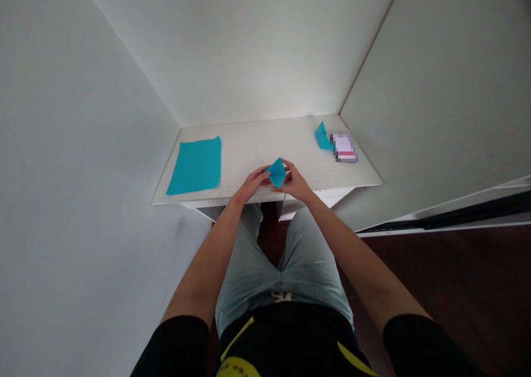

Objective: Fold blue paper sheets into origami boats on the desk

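Between my two hands, above the desk's front edge, is a small piece of folded blue paper with a pointed, diamond-like outline. My left hand grips its left side, the thumb lying over the paper. On the other side my right hand pinches it with the fingers curled round the right edge. Parts of the fingers behind the paper are hidden.
Flat blue sheets lie at the left of the white desk. Toward the back right stands another folded blue paper shape, beside a blurred-out phone-like object. White walls enclose the desk at the back and both sides.
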Available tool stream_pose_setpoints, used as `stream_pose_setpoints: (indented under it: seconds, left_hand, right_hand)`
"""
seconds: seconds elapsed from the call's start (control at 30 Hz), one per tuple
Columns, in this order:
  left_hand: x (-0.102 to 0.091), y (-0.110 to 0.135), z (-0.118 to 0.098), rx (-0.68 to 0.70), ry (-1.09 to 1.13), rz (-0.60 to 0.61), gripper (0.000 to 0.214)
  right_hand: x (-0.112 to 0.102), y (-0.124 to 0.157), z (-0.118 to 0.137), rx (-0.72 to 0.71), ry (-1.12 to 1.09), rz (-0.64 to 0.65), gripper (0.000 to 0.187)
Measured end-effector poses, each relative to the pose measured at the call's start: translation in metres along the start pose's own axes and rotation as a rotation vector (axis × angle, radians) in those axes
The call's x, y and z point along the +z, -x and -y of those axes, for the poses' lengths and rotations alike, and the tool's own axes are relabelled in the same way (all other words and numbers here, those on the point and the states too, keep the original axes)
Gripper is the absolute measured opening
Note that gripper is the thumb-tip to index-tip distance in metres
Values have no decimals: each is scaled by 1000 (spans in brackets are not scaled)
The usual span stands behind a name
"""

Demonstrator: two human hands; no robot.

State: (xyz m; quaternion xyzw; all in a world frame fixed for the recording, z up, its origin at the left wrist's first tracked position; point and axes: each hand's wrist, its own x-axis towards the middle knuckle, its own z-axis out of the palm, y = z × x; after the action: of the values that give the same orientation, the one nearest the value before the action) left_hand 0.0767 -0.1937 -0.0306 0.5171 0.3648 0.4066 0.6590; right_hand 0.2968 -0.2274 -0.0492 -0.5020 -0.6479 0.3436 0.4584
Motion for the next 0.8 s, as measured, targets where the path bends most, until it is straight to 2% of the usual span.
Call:
stream_pose_setpoints:
  seconds: [0.1, 0.27, 0.33, 0.53, 0.63, 0.73, 0.8]
  left_hand:
    - [0, 0, -1, 7, -20, 38, 51]
    - [4, 2, -2, 31, -133, 66, 55]
    - [5, 2, -2, 32, -188, 74, 56]
    - [5, 1, -2, 17, -291, 14, 49]
    - [6, 0, 0, 6, -253, -28, 45]
    - [6, 1, 1, 30, -165, -71, 59]
    - [5, 2, 1, 48, -135, -57, 68]
  right_hand:
    - [3, -1, 2, 14, 11, -8, 108]
    - [4, -4, 2, 9, 17, -19, 49]
    - [4, -5, 1, 15, 43, -31, 41]
    - [2, -6, 1, 78, -43, 2, 49]
    - [3, -8, 1, 101, -150, -17, 58]
    - [2, -7, 1, 117, -237, -47, 76]
    - [-1, -6, 1, 116, -249, -47, 83]
